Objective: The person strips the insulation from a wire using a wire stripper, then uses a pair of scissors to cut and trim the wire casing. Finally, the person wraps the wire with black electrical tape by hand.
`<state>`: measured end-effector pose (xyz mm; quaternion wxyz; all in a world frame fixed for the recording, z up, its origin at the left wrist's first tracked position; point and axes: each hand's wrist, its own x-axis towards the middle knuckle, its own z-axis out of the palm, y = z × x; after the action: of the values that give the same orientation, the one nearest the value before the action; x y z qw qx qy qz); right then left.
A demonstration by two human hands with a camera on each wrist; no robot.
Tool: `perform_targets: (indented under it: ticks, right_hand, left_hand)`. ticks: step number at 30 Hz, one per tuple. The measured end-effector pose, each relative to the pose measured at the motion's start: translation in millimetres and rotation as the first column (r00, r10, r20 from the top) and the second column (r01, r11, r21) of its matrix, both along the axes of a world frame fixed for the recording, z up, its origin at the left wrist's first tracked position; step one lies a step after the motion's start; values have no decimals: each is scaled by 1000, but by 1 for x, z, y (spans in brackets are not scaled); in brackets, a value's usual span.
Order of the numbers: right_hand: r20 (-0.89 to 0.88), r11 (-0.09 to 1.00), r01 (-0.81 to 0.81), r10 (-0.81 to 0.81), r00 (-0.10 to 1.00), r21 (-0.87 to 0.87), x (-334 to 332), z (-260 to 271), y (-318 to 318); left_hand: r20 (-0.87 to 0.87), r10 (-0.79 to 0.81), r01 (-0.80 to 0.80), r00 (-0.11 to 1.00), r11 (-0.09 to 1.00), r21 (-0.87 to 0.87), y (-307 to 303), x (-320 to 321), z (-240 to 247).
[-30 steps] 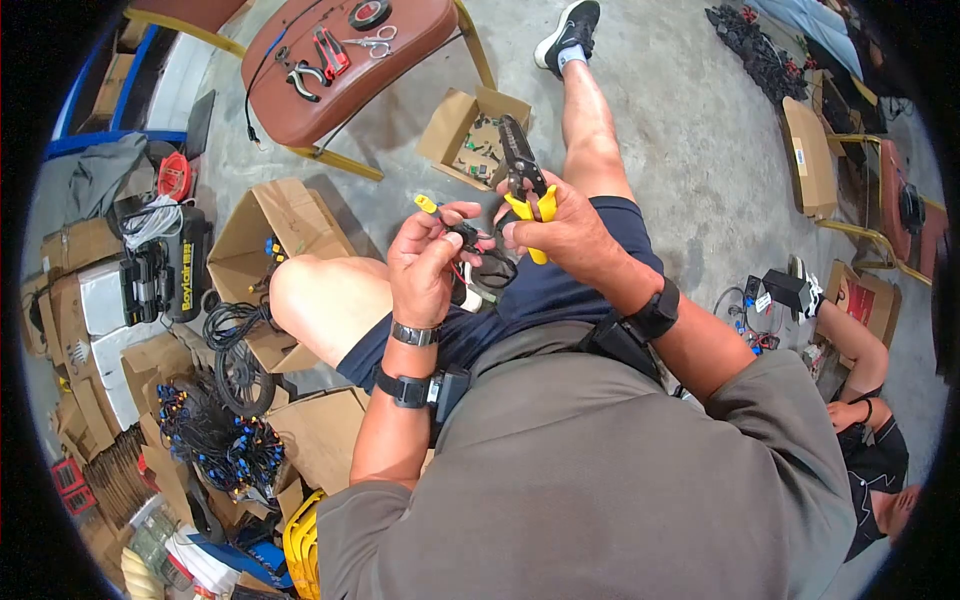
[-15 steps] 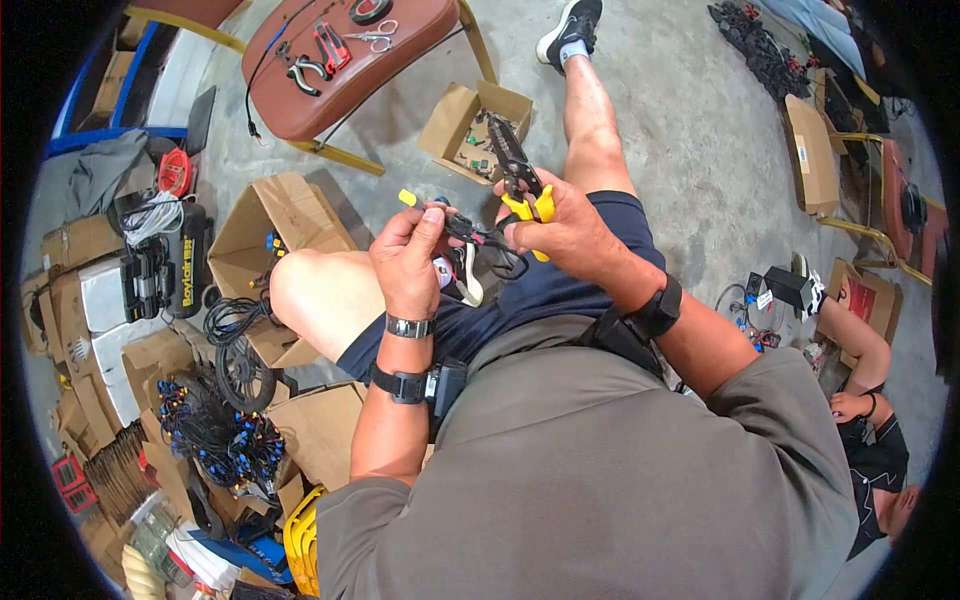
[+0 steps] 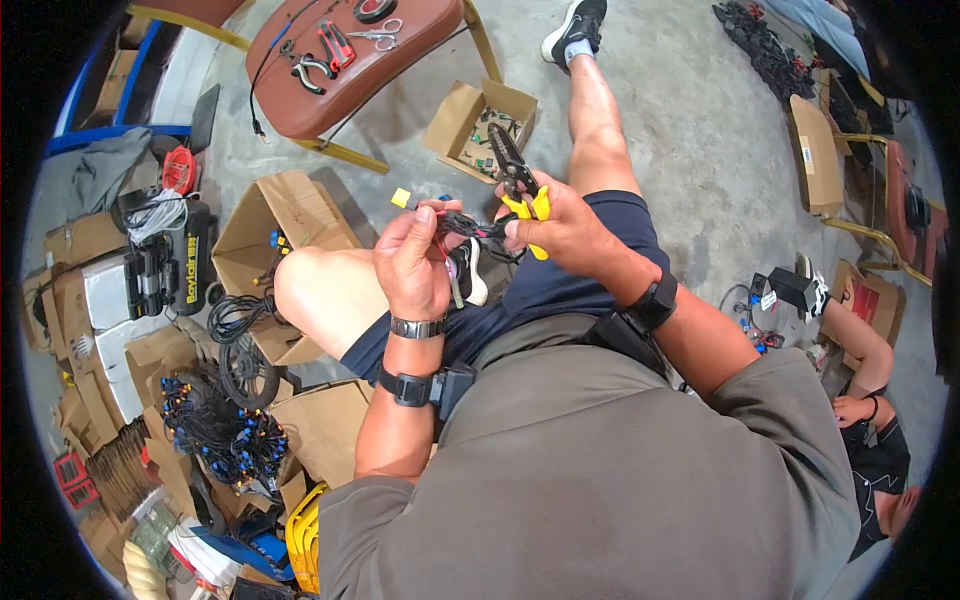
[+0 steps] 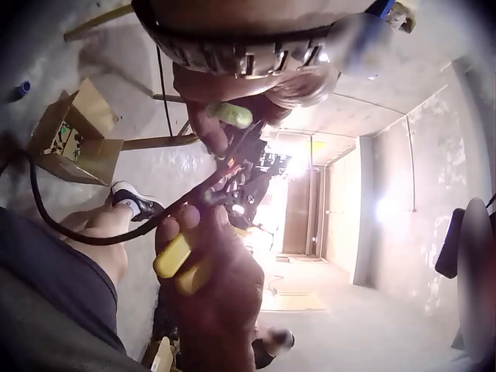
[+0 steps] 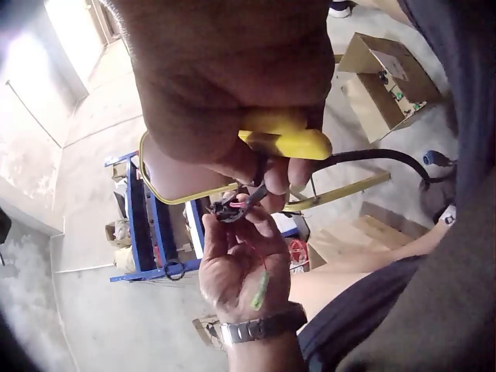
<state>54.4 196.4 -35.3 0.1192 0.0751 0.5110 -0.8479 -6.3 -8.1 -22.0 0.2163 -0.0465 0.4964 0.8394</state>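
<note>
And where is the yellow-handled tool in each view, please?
Head: the yellow-handled tool is above centre, in the right hand.
Left wrist: handles left of and below centre.
Right wrist: handles slightly above and right of centre.
Shared landmark: small open box with green bits, upper middle, far left, upper right.

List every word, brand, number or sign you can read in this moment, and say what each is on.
"Boylair", in yellow on the black tank; the second letter may be an "a", and the characters after it are too small to read.
White label on a black box: too small.
Pale label on the upright cardboard: too small.
</note>
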Motion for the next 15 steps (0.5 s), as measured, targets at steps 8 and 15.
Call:
perform_targets:
  ticks: [8, 15]
  right_hand:
    - [2, 999, -33, 33, 999, 31, -2, -3, 2]
    - [78, 998, -42, 39, 996, 47, 4, 5, -2]
  left_hand:
    - [41, -24, 17, 999, 986, 168, 2, 4, -4]
    - [41, -87, 82, 995, 990, 118, 0, 1, -6]
